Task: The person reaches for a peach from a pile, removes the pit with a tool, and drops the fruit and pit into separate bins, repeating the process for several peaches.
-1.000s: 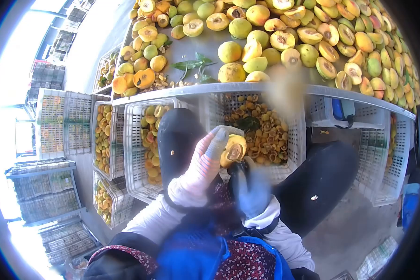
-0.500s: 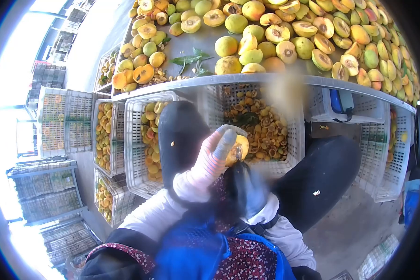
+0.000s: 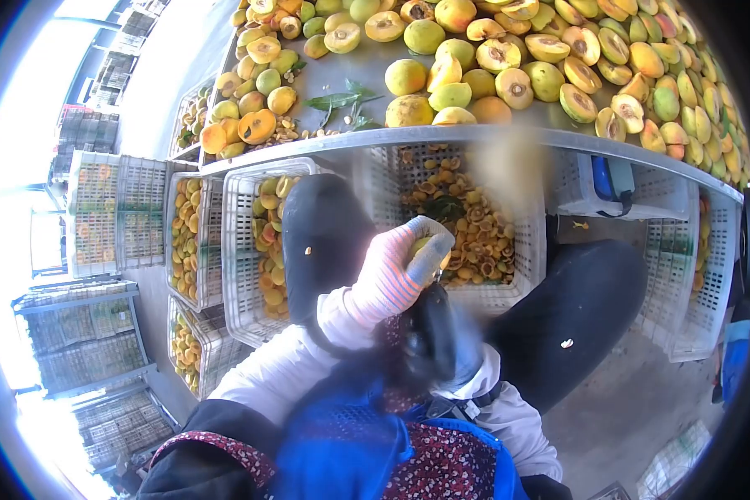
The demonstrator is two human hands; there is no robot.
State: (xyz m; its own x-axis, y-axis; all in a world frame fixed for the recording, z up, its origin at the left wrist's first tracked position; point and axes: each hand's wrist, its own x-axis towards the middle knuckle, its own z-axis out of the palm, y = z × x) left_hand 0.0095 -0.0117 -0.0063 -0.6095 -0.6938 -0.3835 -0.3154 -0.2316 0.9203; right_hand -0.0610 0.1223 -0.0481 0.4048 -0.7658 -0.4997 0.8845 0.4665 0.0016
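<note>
My left hand (image 3: 396, 265), in a striped glove with grey fingers, is wrapped around a yellow peach (image 3: 422, 245). Most of the fruit is hidden behind the fingers. Just below it, my right hand (image 3: 465, 354), in a blue-grey glove, is closed on a dark-handled tool (image 3: 432, 329). Motion smears this hand, and the tool's tip is hard to make out near the peach. Both hands are in front of a white crate (image 3: 532, 250) holding many cut peach pieces (image 3: 479, 242).
A metal-edged table (image 3: 308, 150) carries many whole and halved peaches (image 3: 582, 104). Between it and my body are my bent knees (image 3: 571, 312). Fruit-filled crates (image 3: 240, 250) stand at left, with more stacked crates (image 3: 83, 333) beyond. Other crates (image 3: 671, 275) stand at right.
My left hand has turned and closed further over the peach, hiding the cut face that showed before. My right hand and the tool have dropped slightly away from the fruit.
</note>
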